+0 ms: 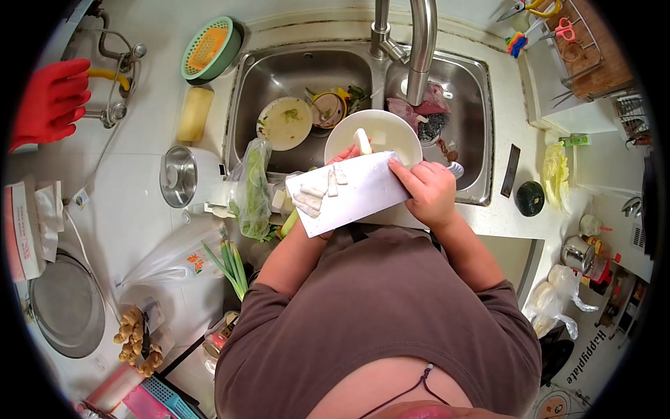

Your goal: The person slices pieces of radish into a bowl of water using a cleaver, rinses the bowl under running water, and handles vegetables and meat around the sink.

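A white board [363, 192] is held in front of my body, tilted, with several pale, flat pieces [310, 198] lying on its left part. My right hand [430, 192] grips the board's right end, thumb or finger on top. Most of my left hand [342, 155] is behind the board; its fingers show at the far edge, beside a white piece [362, 142] over the large white bowl [391, 133]. The board covers the rest of that hand and the near part of the bowl.
The left sink basin [293, 66] holds a plate [285, 123] with scraps and a small yellow-rimmed bowl [328, 109]. Raw meat [433, 99] lies in the right basin under the faucet [422, 49]. Bagged greens [252, 188] stand left of the board; a dark knife [510, 170] lies at right.
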Available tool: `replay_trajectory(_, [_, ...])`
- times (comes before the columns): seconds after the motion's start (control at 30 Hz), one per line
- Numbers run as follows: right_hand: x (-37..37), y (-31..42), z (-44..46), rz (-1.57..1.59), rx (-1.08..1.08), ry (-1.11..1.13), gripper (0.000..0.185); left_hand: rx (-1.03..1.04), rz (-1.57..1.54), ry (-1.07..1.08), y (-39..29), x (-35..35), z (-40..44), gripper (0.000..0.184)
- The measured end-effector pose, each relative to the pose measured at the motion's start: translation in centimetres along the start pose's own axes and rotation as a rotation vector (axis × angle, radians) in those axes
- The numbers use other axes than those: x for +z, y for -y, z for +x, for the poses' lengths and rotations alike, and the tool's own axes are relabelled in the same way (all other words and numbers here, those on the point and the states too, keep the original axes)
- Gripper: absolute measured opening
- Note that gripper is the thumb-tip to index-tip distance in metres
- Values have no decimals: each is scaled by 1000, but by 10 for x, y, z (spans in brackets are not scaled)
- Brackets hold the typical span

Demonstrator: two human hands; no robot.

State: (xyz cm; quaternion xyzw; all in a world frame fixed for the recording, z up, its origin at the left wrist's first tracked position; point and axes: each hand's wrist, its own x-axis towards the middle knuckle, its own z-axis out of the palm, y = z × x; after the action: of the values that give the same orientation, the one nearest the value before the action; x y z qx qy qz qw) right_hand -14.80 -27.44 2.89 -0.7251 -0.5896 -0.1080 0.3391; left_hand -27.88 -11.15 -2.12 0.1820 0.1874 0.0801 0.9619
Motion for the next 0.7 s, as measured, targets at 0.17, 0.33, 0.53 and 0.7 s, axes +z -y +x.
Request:
replay_trajectory(0.17, [0, -6, -1, -35, -1, 4, 45, -111, -157, 207, -3, -8, 7, 48])
replay_trajectory(0.33, [-4, -11, -1, -101, 22, 8, 43, 24, -15, 38, 2, 2, -6, 54])
replay_trajectory(0.53, [-7, -31, -11, -185, 88, 14, 41, 184, 441, 214, 3, -14, 4, 48])
replay_trajectory(0.7, [-5, -43, -15, -222, 108, -20, 41, -38, -319, 201, -5, 9, 2, 41])
